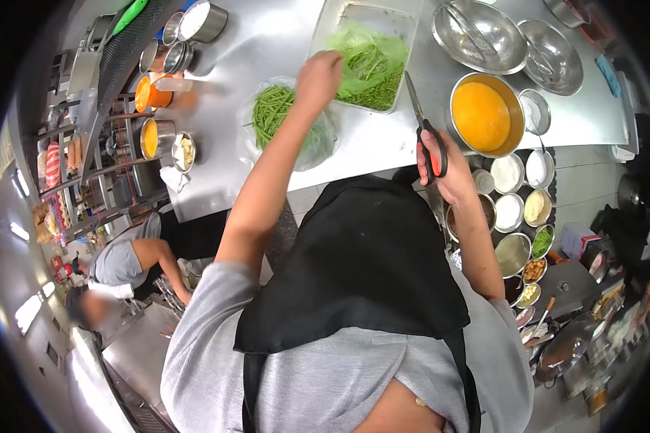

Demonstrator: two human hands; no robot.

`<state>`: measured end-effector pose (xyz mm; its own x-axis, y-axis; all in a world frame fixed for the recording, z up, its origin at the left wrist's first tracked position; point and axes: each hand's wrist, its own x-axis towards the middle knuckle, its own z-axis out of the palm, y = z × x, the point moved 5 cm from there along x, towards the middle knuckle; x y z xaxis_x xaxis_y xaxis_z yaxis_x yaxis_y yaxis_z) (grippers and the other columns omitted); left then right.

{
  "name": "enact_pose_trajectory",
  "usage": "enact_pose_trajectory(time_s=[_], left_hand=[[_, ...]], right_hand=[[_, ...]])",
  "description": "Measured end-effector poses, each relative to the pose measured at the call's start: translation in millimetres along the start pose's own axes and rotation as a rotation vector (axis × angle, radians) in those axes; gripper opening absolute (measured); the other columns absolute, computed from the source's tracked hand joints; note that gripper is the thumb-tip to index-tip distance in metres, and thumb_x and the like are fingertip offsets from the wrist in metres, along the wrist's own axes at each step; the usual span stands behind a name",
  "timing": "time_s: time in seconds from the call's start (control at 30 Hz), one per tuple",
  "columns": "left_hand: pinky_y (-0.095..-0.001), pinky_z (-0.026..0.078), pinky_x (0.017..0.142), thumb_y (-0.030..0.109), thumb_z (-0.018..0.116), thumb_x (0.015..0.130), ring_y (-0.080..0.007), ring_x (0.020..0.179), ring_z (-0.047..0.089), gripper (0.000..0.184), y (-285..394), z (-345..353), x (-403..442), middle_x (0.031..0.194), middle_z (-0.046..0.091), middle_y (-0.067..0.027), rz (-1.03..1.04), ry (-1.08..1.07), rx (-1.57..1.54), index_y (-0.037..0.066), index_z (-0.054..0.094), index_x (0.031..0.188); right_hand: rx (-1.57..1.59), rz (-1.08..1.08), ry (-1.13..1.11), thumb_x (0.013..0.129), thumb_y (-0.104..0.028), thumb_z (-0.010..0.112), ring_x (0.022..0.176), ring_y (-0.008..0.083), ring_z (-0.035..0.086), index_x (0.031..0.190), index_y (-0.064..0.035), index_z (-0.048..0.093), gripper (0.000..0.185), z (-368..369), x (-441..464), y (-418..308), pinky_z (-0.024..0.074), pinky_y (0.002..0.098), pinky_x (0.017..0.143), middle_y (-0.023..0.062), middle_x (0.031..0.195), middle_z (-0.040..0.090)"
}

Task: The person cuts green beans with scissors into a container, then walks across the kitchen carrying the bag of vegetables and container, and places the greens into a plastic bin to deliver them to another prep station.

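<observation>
My right hand [446,169] is wrapped around the black and red handles of a pair of scissors [433,151], whose blades point away from me toward the clear plastic container [400,90]. My left hand [320,81] is over that container's left wall, its fingers curled at the edge of a green plastic bag [374,45]. What those fingers hold, if anything, is hidden. Chopped green pieces [383,94] lie inside the container around the bag. Below my left forearm, cut green beans [271,112] fill an open clear plastic bag [316,148] on the steel table.
A pot of orange liquid [480,115] stands right of the scissors, near two steel bowls [477,36] with whisks. Several ingredient tubs [509,211] line the lower right. Cups and an orange container [152,94] stand at the left. Another person [133,256] works at the lower left.
</observation>
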<state>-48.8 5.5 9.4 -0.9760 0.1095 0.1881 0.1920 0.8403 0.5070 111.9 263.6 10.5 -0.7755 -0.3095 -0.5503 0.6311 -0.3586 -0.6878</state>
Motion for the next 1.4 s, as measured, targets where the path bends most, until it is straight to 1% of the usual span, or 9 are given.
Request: enact_pose_trajectory(time_s=[0.1,0.23,0.3,0.43,0.6,0.83,0.93,1.13,1.4], left_hand=[[-0.0456,0.053,0.08,0.017,0.066,0.084,-0.036,0.09,0.066,0.013,6.7,88.1,43.6,0.096,0.069,-0.0163,-0.176,-0.237,0.134,0.007,0.069,0.091],[-0.0451,0.054,0.075,0.019,0.067,0.081,-0.0349,0.083,0.068,0.012,-25.4,128.3,31.7,0.088,0.071,-0.0146,-0.103,-0.24,0.158,0.007,0.069,0.084],[-0.0429,0.054,0.074,0.02,0.07,0.079,-0.034,0.08,0.068,0.012,-18.0,109.7,30.9,0.087,0.071,-0.014,-0.06,-0.067,0.088,0.008,0.069,0.084],[-0.0429,0.053,0.073,0.017,0.069,0.08,-0.0311,0.087,0.066,0.015,-2.0,62.2,29.0,0.082,0.069,-0.0133,-0.089,-0.077,-0.085,0.009,0.071,0.092],[-0.039,0.053,0.072,0.011,0.067,0.082,-0.0294,0.079,0.068,0.014,36.7,16.6,7.3,0.084,0.071,-0.0121,0.198,-0.111,-0.125,0.006,0.072,0.095],[-0.0432,0.053,0.074,0.008,0.068,0.08,-0.0321,0.087,0.065,0.014,49.9,11.9,-17.2,0.089,0.07,-0.0125,0.195,-0.211,-0.126,0.007,0.072,0.094],[-0.0425,0.052,0.074,0.008,0.068,0.08,-0.0326,0.082,0.065,0.016,42.4,12.3,-22.5,0.089,0.069,-0.0143,0.199,-0.085,-0.159,0.004,0.072,0.095],[-0.0391,0.051,0.073,0.006,0.068,0.083,-0.032,0.079,0.064,0.019,30.0,17.0,-27.8,0.09,0.067,-0.0154,0.004,-0.111,-0.374,0.003,0.072,0.101],[-0.0437,0.049,0.085,0.007,0.067,0.083,-0.0353,0.092,0.061,0.016,34.3,16.6,-26.3,0.096,0.066,-0.0131,0.273,-0.319,-0.083,0.006,0.074,0.097]], right_hand=[[-0.086,-0.097,0.062,0.096,-0.038,0.063,0.052,0.0114,0.052,0.11,-0.0004,0.05,0.042,-4.4,-10.7,-22.2,0.0462,0.0252,0.043,0.0035,0.071,0.054],[-0.073,-0.128,0.153,0.096,-0.039,0.063,0.051,0.0108,0.052,0.113,0.0006,0.05,0.045,6.4,-33.8,-12.6,0.0461,0.0249,0.042,0.0031,0.07,0.054],[-0.08,-0.137,0.178,0.095,-0.038,0.064,0.053,0.0106,0.053,0.116,0.0013,0.049,0.046,9.7,-40.6,-8.2,0.0464,0.025,0.042,0.003,0.07,0.054],[-0.093,-0.139,0.168,0.095,-0.039,0.064,0.054,0.0104,0.053,0.123,0.002,0.047,0.052,23.6,-34.9,-1.9,0.0464,0.0248,0.044,0.0036,0.071,0.054],[-0.261,-0.066,0.159,0.088,-0.054,0.068,0.054,0.0107,0.053,0.122,0.0026,0.047,0.069,42.7,-11.5,0.9,0.0464,0.0242,0.045,0.0047,0.073,0.055],[-0.226,-0.047,0.15,0.089,-0.054,0.066,0.05,0.0116,0.052,0.113,0.0022,0.05,0.064,42.7,-4.2,12.3,0.0457,0.0254,0.042,0.0042,0.07,0.053],[-0.203,-0.048,0.09,0.091,-0.053,0.064,0.05,0.0124,0.052,0.102,0.0,0.051,0.056,48.4,-8.8,12.2,0.0451,0.0262,0.04,0.0041,0.068,0.052],[-0.138,-0.023,0.062,0.093,-0.051,0.061,0.047,0.0128,0.051,0.09,-0.0033,0.05,0.049,50.9,-6.3,11.1,0.0444,0.0269,0.04,0.0037,0.067,0.052],[-0.112,0.03,0.009,0.09,-0.053,0.065,0.047,0.0127,0.05,0.089,-0.0041,0.051,0.051,41.3,-0.4,22.7,0.0439,0.0268,0.041,0.0031,0.067,0.051]])
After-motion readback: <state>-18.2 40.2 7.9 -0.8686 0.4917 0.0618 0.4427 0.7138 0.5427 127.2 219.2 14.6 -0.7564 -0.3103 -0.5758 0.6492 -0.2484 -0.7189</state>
